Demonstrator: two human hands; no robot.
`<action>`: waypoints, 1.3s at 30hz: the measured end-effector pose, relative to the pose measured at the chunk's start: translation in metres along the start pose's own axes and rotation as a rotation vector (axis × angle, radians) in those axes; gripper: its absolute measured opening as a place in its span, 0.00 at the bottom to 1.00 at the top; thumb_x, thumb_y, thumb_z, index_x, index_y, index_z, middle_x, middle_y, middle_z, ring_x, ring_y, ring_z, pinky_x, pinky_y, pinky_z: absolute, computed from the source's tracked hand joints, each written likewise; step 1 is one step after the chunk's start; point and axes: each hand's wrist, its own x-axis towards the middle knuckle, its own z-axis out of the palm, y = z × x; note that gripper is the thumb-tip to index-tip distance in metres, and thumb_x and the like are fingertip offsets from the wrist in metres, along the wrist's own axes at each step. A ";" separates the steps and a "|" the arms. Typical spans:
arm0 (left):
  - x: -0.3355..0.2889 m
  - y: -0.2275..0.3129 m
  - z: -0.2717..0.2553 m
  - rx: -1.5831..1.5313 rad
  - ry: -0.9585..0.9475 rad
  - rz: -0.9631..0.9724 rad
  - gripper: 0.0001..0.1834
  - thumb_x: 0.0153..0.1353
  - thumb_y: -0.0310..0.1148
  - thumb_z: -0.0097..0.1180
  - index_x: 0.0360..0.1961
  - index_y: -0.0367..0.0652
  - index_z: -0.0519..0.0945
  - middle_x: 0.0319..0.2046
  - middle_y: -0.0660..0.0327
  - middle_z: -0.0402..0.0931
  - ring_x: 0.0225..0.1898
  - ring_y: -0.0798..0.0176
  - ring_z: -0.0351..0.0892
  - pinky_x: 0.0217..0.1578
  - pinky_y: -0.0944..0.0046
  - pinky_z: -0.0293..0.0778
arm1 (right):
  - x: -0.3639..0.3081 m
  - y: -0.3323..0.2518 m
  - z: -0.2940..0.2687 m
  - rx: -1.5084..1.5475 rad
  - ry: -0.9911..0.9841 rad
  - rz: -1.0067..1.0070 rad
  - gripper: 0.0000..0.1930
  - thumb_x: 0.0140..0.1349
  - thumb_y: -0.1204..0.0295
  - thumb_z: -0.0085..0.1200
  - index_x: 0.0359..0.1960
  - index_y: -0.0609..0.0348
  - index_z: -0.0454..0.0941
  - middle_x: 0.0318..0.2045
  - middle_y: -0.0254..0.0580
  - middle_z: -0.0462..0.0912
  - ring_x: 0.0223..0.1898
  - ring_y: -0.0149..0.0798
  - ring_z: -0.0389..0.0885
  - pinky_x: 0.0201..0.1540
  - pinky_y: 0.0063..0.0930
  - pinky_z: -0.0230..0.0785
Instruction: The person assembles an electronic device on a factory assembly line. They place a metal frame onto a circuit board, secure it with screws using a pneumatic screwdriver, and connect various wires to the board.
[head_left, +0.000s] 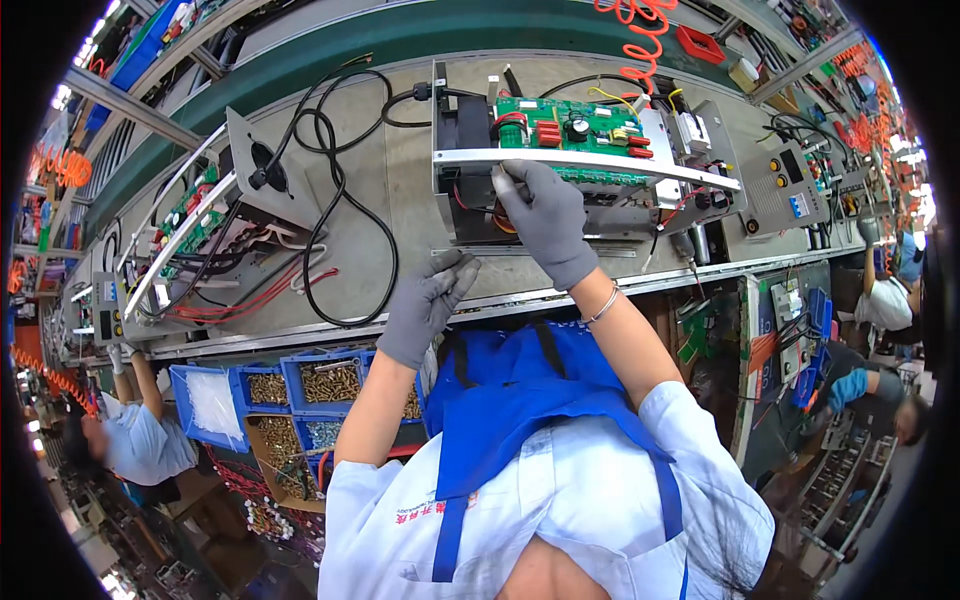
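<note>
Gloved hands at an assembly bench. The open-sided chassis [440, 185], the unit being handled, sits on the matte grey benchtop [402, 190] directly in front of the person. It carries a glossy green circuit board [590, 122] with blocky red components, crossed in front by a straight, pale metal rail [600, 163]. The right hand [540, 215], in a grey knitted-looking glove, is at the rail's left part, fingers bent and thumb close to the fingertips; whether it grips the rail or a small part cannot be told. The left hand [432, 300], gloved alike, is half curled near the bench's front edge; nothing is visible in it, though the space between its fingertips is too small to judge. A thin metal strip [560, 252] lies flat near the chassis. A smooth black cable [335, 180] loops toward a second chassis [270, 195] at left. Below, blue plastic bins [181, 390] hold brass-coloured fasteners [332, 382] and clear plastic bags [212, 400]. Small red lettering marks the pale blue shirt [510, 500]; at right, a grey control panel [765, 212] with yellow knobs bears a blue-and-white label [800, 205], its print too small to read.
</note>
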 end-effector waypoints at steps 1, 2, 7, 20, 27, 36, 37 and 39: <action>0.001 -0.003 -0.006 -0.018 -0.009 0.015 0.24 0.61 0.14 0.37 0.60 0.19 0.61 0.58 0.38 0.65 0.60 0.46 0.72 0.63 0.60 0.71 | 0.001 0.000 -0.001 -0.032 -0.011 -0.012 0.10 0.58 0.63 0.63 0.36 0.54 0.79 0.26 0.39 0.82 0.22 0.39 0.81 0.26 0.33 0.72; 0.001 -0.007 -0.010 -0.009 -0.027 -0.003 0.24 0.62 0.15 0.38 0.61 0.19 0.60 0.58 0.38 0.65 0.60 0.46 0.71 0.63 0.61 0.72 | 0.001 -0.001 -0.002 -0.064 -0.022 -0.025 0.11 0.57 0.63 0.64 0.36 0.54 0.78 0.26 0.38 0.81 0.22 0.38 0.81 0.26 0.33 0.72; -0.014 -0.006 0.011 0.123 -0.098 -0.028 0.27 0.67 0.22 0.46 0.64 0.23 0.58 0.60 0.36 0.65 0.62 0.48 0.71 0.59 0.66 0.75 | 0.009 -0.015 -0.012 -0.105 -0.065 0.151 0.17 0.54 0.61 0.67 0.41 0.52 0.76 0.27 0.35 0.80 0.24 0.37 0.80 0.28 0.31 0.72; -0.015 0.011 0.084 0.777 -0.151 0.066 0.31 0.67 0.47 0.55 0.60 0.31 0.67 0.35 0.54 0.80 0.30 0.68 0.82 0.24 0.76 0.74 | 0.026 -0.015 -0.045 0.034 -0.278 0.136 0.19 0.57 0.56 0.62 0.47 0.50 0.77 0.33 0.41 0.82 0.35 0.45 0.83 0.36 0.40 0.74; 0.008 0.009 0.164 0.959 -0.359 0.059 0.35 0.65 0.51 0.56 0.61 0.33 0.65 0.29 0.58 0.79 0.21 0.73 0.77 0.17 0.78 0.68 | 0.003 -0.003 -0.147 0.428 -0.634 0.143 0.15 0.62 0.71 0.55 0.49 0.62 0.79 0.41 0.52 0.82 0.44 0.47 0.82 0.48 0.36 0.73; 0.058 -0.040 0.235 1.005 -0.627 -0.253 0.35 0.66 0.51 0.55 0.62 0.35 0.66 0.30 0.59 0.79 0.22 0.75 0.77 0.17 0.79 0.66 | -0.031 0.054 -0.205 0.344 -0.370 0.164 0.11 0.61 0.74 0.58 0.44 0.63 0.79 0.32 0.41 0.83 0.32 0.39 0.82 0.37 0.30 0.73; 0.061 -0.042 0.242 1.056 -0.630 -0.223 0.33 0.66 0.51 0.56 0.61 0.35 0.67 0.30 0.60 0.79 0.23 0.74 0.77 0.18 0.78 0.67 | -0.034 0.061 -0.210 0.468 -0.357 0.297 0.11 0.62 0.74 0.57 0.45 0.64 0.79 0.32 0.39 0.83 0.33 0.35 0.81 0.37 0.28 0.72; 0.071 -0.046 0.258 1.158 -0.632 -0.156 0.31 0.65 0.51 0.56 0.59 0.36 0.71 0.31 0.60 0.79 0.25 0.73 0.78 0.22 0.76 0.70 | -0.039 0.075 -0.216 0.723 -0.327 0.555 0.11 0.63 0.75 0.56 0.45 0.66 0.79 0.32 0.34 0.83 0.33 0.28 0.79 0.37 0.24 0.72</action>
